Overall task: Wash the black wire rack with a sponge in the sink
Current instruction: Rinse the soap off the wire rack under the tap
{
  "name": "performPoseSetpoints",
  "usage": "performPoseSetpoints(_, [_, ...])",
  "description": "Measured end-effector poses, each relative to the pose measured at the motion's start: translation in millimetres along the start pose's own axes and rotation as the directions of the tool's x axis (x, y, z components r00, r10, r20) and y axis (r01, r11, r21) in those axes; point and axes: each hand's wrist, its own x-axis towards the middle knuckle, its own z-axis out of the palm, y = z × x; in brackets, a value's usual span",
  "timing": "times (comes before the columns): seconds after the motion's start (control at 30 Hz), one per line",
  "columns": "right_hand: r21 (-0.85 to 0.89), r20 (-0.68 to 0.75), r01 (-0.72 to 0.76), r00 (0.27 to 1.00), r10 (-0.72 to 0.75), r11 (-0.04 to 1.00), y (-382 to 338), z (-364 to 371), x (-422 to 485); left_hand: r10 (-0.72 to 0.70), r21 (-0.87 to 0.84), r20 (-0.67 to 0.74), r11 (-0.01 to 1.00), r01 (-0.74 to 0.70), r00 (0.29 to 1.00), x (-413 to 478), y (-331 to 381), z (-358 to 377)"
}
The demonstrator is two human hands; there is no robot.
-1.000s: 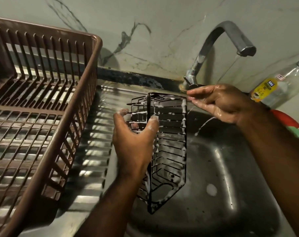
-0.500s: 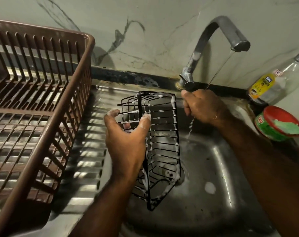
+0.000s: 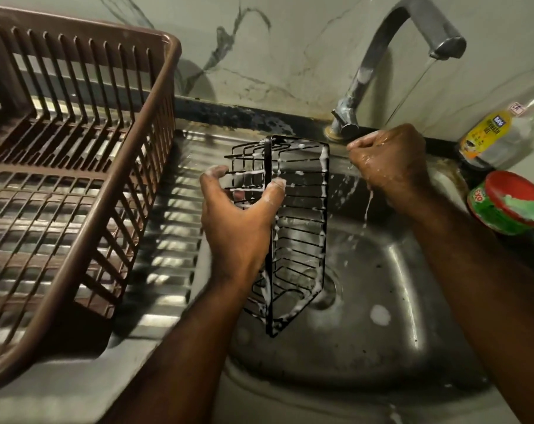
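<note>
Left hand [image 3: 239,221] curled in a soapy grip; right hand [image 3: 389,166] fisted, dripping.

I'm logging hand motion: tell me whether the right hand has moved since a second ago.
Yes. The right hand was open with fingers stretched toward the rack; now it is a closed fist under the tap stream, shifted slightly right of the tap base.

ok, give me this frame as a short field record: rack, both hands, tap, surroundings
rack: black wire rack, streaked with white suds, held upright over the steel sink
left hand: left hand grips the rack's upper part, thumb and fingers soapy
right hand: right hand closed in a fist under the tap's stream, water dripping off; contents not visible
tap: curved metal tap, running a thin stream
left of sink: brown plastic dish basket on the ribbed drainboard
right of sink: clear dishwash bottle; red-and-green round tub
</note>
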Motion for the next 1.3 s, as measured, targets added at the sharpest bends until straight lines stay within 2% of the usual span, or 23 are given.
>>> performPoseSetpoints(0.1, [0.104,-0.029,-0.075,0.996,0.078,0.992,-1,2,-3,0.012,-0.006,0.011,1.0,-0.012,1.0,0,-1,0])
performPoseSetpoints(0.17, [0.242,0.021,-0.177,0.984,0.178,0.954,-5,-1,-7,0.02,-0.008,0.016,1.0,-0.02,1.0,0,-1,0])
performPoseSetpoints(0.23, [0.479,0.245,-0.327,0.941,0.233,0.814,-8,-5,-9,0.023,-0.016,0.017,1.0,-0.023,1.0,0,-1,-1])
performPoseSetpoints(0.27, [0.55,0.376,-0.409,0.9,0.222,0.728,-9,-8,-10,0.024,-0.02,0.018,1.0,-0.024,1.0,0,0,-1])
performPoseSetpoints(0.3, [0.554,0.475,-0.465,0.858,0.196,0.691,-9,-11,-11,0.026,-0.022,0.02,0.999,-0.025,0.999,0,1,-1])
performPoseSetpoints(0.33, [0.528,0.532,-0.484,0.829,0.172,0.698,-8,-15,-12,0.024,-0.027,0.022,0.999,-0.023,0.999,0,1,-2])
performPoseSetpoints(0.4, [0.481,0.542,-0.443,0.829,0.141,0.757,-4,-22,-15,0.018,-0.035,0.021,0.999,-0.018,1.0,-1,3,-3])
performPoseSetpoints(0.5, [0.415,0.427,-0.331,0.894,0.14,0.848,-1,-33,-19,0.012,-0.034,0.023,0.999,-0.011,1.0,-1,5,-3])
performPoseSetpoints(0.63, [0.171,0.293,-0.18,0.948,0.125,0.969,6,-26,-21,-0.009,-0.067,0.027,0.998,0.011,1.0,-4,6,-3])
performPoseSetpoints(0.77, [-0.122,0.345,-0.022,0.936,0.063,0.992,8,-25,-27,-0.049,-0.111,-0.019,0.993,0.047,0.999,-10,18,-7])
performPoseSetpoints(0.83, [-0.219,0.389,-0.007,0.916,0.093,0.976,17,-28,-29,-0.088,-0.138,-0.043,0.987,0.082,0.995,-11,28,-6])
performPoseSetpoints(1.03, [0.087,0.504,-0.255,0.845,0.178,0.963,49,-51,-68,-0.382,-0.272,-0.028,0.892,0.361,0.924,-21,79,-7])
performPoseSetpoints(1.07, [0.16,0.529,-0.347,0.82,0.217,0.924,54,-55,-79,-0.432,-0.289,-0.02,0.866,0.409,0.902,-24,87,-11])
performPoseSetpoints(1.1, [0.245,0.581,-0.481,0.768,0.27,0.842,58,-59,-90,-0.485,-0.308,-0.013,0.834,0.458,0.874,-26,93,-14])
performPoseSetpoints(1.17, [0.411,0.685,-0.704,0.658,0.313,0.579,70,-63,-107,-0.58,-0.319,-0.002,0.772,0.549,0.815,-29,105,-20])
performPoseSetpoints(1.23, [0.519,0.725,-0.788,0.611,0.32,0.33,70,-70,-119,-0.616,-0.305,-0.005,0.751,0.585,0.788,-30,114,-22])
performPoseSetpoints(1.27, [0.543,0.751,-0.806,0.592,0.293,0.236,67,-71,-122,-0.623,-0.298,-0.007,0.748,0.593,0.782,-28,119,-22])
performPoseSetpoints(1.3, [0.56,0.765,-0.807,0.59,0.26,0.185,63,-71,-124,-0.626,-0.294,-0.005,0.746,0.598,0.78,-25,122,-21])
